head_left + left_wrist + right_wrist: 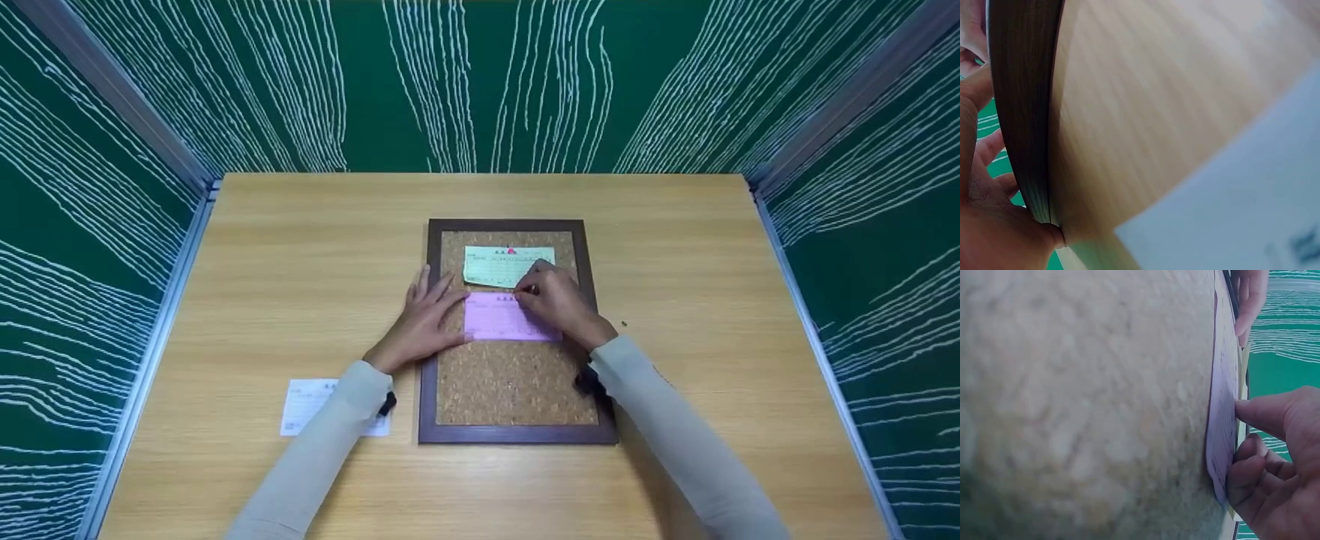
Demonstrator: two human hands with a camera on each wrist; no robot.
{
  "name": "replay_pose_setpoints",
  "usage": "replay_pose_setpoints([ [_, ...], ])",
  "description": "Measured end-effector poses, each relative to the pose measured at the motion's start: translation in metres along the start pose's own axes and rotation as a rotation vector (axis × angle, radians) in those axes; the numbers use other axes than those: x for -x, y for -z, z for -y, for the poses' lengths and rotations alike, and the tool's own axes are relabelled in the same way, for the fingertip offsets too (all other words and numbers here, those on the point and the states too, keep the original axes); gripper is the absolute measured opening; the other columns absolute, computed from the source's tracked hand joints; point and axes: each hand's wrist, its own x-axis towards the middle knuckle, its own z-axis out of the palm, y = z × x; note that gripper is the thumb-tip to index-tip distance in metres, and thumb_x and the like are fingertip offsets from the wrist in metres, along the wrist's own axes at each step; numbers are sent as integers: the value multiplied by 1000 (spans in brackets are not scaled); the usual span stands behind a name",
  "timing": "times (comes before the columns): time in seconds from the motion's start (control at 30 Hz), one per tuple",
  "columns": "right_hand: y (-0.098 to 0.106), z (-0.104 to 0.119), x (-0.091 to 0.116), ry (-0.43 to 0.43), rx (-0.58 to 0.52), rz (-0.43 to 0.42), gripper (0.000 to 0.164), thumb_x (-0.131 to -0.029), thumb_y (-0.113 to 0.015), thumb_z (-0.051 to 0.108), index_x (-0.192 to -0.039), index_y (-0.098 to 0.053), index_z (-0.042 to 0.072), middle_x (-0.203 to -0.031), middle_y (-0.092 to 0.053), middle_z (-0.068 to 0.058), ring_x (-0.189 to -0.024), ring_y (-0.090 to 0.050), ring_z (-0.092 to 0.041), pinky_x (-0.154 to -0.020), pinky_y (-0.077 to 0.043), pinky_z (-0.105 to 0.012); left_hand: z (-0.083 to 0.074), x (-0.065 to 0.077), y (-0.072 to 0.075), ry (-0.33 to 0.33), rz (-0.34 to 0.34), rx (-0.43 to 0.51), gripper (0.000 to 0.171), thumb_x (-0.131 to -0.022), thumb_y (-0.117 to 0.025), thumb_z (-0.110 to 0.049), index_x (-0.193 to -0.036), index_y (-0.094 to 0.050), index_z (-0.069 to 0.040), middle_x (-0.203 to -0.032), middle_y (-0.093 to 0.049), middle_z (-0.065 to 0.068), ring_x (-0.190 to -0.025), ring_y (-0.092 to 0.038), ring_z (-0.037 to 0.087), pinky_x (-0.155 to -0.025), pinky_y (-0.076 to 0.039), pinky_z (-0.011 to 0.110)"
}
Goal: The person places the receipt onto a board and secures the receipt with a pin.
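A purple printed slip (499, 319) lies on a dark-framed cork board (510, 386), just below a green slip (487, 262) with a red push pin (511, 251) at its top edge. My left hand (424, 322) spreads over the board's left frame, index finger and thumb touching the purple slip's left edge. At that slip's top edge, my right hand (555, 296) pinches a small push pin, mostly hidden by the fingertips. In the right wrist view, the right thumb and curled fingers (1244, 475) are against the purple slip (1223, 399).
A white printed slip (304, 405) lies on the wooden table (322, 262) left of the board, partly under the left forearm. A tiny dark speck (624, 323) is right of the board. Green walls with white lines (480, 82) enclose the table's back and sides.
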Motion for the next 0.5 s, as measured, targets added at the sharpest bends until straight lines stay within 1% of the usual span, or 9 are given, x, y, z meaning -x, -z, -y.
replay_pose_setpoints([
  [0.17, -1, 3, 0, 16, 36, -11, 6, -98, -83, 8, -96, -87, 4, -99, -67, -6, -90, -68, -23, -77, -61, -39, 0, 2, 0, 5, -9, 1, 82, -95, -82, -54, -162, -55, -14, -182, -22, 17, -167, 8, 53, -132, -1, 70],
  [0.3, 1, 4, -1, 24, 42, -5, 7, -99, -82, 9, -98, -87, 5, -100, -67, -7, -91, -68, -23, -77, -61, -39, -1, 2, 0, 11, -11, 8, 83, -95, -83, -53, -162, -55, -14, -182, -22, 17, -167, 9, 52, -132, -1, 70],
  [0.4, 4, 3, 1, 15, 22, 18, 7, -101, -80, 9, -100, -86, 5, -102, -68, -8, -92, -68, -23, -78, -60, -38, -2, 1, 0, 21, 0, 8, 81, -95, -82, -53, -162, -56, -15, -183, -21, 15, -167, 10, 50, -132, -1, 70],
  [0.5, 6, -1, 4, 11, -22, 23, 8, -102, -78, 7, -104, -85, 5, -104, -71, -8, -95, -68, -22, -80, -58, -38, -2, -1, 0, 20, 9, 1, 80, -96, -81, -53, -161, -56, -16, -183, -20, 15, -168, 11, 49, -132, 0, 69],
])
